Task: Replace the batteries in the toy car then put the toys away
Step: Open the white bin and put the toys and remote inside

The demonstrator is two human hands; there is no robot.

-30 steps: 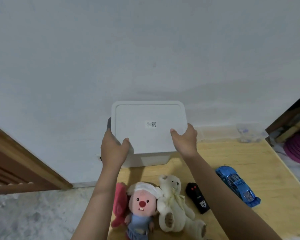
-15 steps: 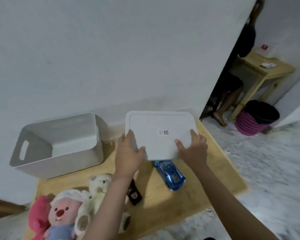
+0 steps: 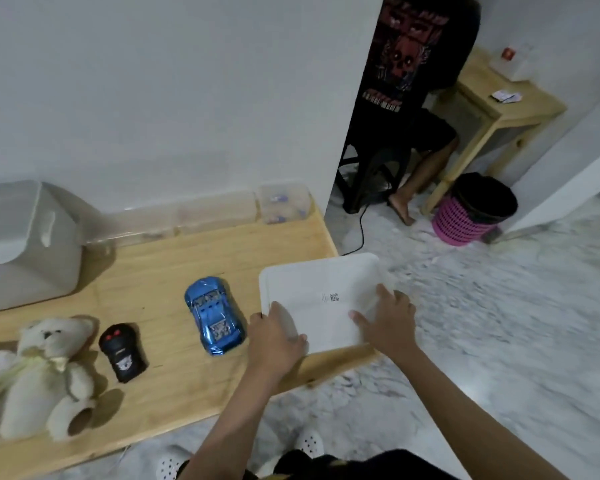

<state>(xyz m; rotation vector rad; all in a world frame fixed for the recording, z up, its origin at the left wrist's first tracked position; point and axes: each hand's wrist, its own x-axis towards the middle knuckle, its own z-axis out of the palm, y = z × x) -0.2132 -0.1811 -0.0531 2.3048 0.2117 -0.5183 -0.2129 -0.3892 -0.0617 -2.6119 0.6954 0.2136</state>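
A: Nearest stuff first?
B: White perforated shoes (image 3: 307,441) at 6 o'clock on the marble floor (image 3: 482,341). Both forearms reach up from there.
A: Hands?
B: Left hand (image 3: 274,336) grips the near-left edge of the white lid (image 3: 321,303), thumb on top, fingers curled under. Right hand (image 3: 388,323) grips the near-right edge the same way, thumb and fingers clamped on the rim. Lid sits at about 3 o'clock from the car, over the right end of the wooden surface (image 3: 174,386), partly overhanging the floor. QR sticker on top. Can't tell if it's resting or lifted.
A: Task item?
B: Blue toy car (image 3: 213,318), centre of the surface, just left of the lid, not touched by either hand. Black remote (image 3: 122,353) at its 9 o'clock, apart from it. Cream teddy bear (image 3: 45,372) farther out toward 8 o'clock, lying on the surface; another plush at the left frame edge, mostly cut off.
A: Further back?
B: White storage bin (image 3: 25,244) at 10 o'clock against the wall, handle slot facing the camera. Clear plastic box (image 3: 284,206) at 12 o'clock along the wall.
A: Background?
B: Seated person in a black shirt (image 3: 409,64) at 1 o'clock, pink basket (image 3: 465,220) with a black liner and a wooden side table (image 3: 506,102) at 2 o'clock.
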